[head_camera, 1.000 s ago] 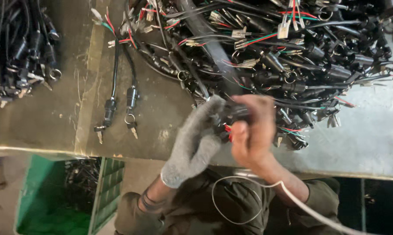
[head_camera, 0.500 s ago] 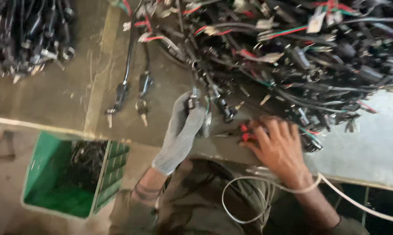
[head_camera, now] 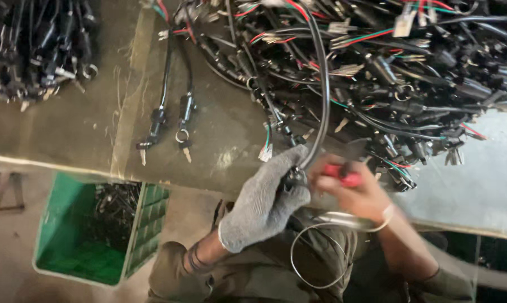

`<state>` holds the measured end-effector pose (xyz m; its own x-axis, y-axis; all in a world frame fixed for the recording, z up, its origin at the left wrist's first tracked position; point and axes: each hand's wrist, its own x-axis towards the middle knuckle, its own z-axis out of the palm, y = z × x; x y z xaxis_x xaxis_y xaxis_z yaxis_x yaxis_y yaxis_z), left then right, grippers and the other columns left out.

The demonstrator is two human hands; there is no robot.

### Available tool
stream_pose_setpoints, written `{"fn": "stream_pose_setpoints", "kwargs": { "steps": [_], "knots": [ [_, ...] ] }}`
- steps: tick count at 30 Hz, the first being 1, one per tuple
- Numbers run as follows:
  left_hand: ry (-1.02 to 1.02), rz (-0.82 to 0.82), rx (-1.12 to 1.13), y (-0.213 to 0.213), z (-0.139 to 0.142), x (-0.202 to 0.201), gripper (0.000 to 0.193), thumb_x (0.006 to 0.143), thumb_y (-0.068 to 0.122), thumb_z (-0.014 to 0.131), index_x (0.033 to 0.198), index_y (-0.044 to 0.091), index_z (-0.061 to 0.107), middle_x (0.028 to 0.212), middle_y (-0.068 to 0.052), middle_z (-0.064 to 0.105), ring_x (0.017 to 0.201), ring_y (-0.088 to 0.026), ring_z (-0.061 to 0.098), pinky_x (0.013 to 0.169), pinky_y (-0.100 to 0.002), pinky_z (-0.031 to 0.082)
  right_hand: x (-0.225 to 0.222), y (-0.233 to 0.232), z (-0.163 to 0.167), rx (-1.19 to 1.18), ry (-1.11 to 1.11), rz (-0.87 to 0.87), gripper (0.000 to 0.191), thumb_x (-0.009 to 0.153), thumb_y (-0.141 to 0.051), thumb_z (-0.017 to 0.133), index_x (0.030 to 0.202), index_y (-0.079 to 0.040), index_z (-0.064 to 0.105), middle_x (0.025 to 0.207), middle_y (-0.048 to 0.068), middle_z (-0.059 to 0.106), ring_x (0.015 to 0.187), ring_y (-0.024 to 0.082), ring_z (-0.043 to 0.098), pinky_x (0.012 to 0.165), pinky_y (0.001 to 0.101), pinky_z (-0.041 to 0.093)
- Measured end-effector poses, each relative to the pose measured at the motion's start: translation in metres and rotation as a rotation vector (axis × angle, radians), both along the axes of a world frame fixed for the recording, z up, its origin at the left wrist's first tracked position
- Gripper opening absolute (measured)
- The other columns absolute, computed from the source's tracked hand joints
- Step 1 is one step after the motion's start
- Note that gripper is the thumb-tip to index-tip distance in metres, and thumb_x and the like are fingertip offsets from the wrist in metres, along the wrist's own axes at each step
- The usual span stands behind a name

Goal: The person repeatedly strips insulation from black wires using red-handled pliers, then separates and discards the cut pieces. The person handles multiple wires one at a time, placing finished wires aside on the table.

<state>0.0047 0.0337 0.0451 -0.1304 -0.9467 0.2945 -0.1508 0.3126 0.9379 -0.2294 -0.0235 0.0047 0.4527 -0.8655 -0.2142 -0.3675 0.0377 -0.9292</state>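
Observation:
My left hand [head_camera: 265, 199], in a grey knit glove, grips the black end of a long black cable [head_camera: 322, 95] at the table's near edge. The cable rises from the glove into a big tangled pile of black wiring [head_camera: 388, 73] with red, green and white leads. My right hand [head_camera: 357, 191], bare and blurred, is closed around a red-handled tool [head_camera: 342, 175] right beside the gloved hand. A wire bracelet circles the right wrist.
Two black key-switch cables with keys [head_camera: 175, 120] lie on the worn table [head_camera: 96, 140]. Another dark heap of cables [head_camera: 34, 50] sits at far left. A green plastic crate [head_camera: 141, 230] holding black parts stands on the floor below the table edge.
The right hand has lifted off the table with the red-handled tool and come up against the gloved left hand. The left hand now holds the long cable lower, at the table edge.

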Motion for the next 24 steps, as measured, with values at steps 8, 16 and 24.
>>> {"fn": "stream_pose_setpoints", "kwargs": {
  "steps": [8,16,24],
  "knots": [
    [0.273,-0.134,0.136,0.013,0.002,-0.011,0.062,0.105,-0.001,0.062,0.163,0.001,0.039,0.104,-0.005,0.060,0.086,-0.011,0.056,0.087,-0.026,0.056,0.026,-0.021,0.025,-0.801,0.249,0.116,0.049,0.056,-0.002,0.076,0.103,-0.005,0.063,0.106,0.013,0.071,0.100,0.034,0.071,0.087,0.0425,0.056],
    [-0.225,0.135,-0.120,0.013,-0.014,-0.011,0.070,0.095,0.010,0.074,0.157,0.005,0.040,0.111,-0.011,0.066,0.088,-0.023,0.064,0.076,-0.034,0.054,0.023,-0.020,0.009,-0.767,0.264,0.132,0.042,0.062,-0.013,0.079,0.101,-0.008,0.064,0.100,0.011,0.070,0.094,0.034,0.069,0.081,0.0422,0.056],
    [-0.480,0.217,-0.086,-0.003,0.001,0.001,0.066,0.093,0.017,0.074,0.151,0.008,0.043,0.115,-0.015,0.068,0.097,-0.034,0.068,0.078,-0.044,0.055,0.035,-0.004,0.008,-0.835,0.667,-0.043,0.033,0.071,-0.019,0.081,0.097,-0.012,0.062,0.092,0.005,0.067,0.089,0.029,0.068,0.071,0.0424,0.051]
  ]
}}
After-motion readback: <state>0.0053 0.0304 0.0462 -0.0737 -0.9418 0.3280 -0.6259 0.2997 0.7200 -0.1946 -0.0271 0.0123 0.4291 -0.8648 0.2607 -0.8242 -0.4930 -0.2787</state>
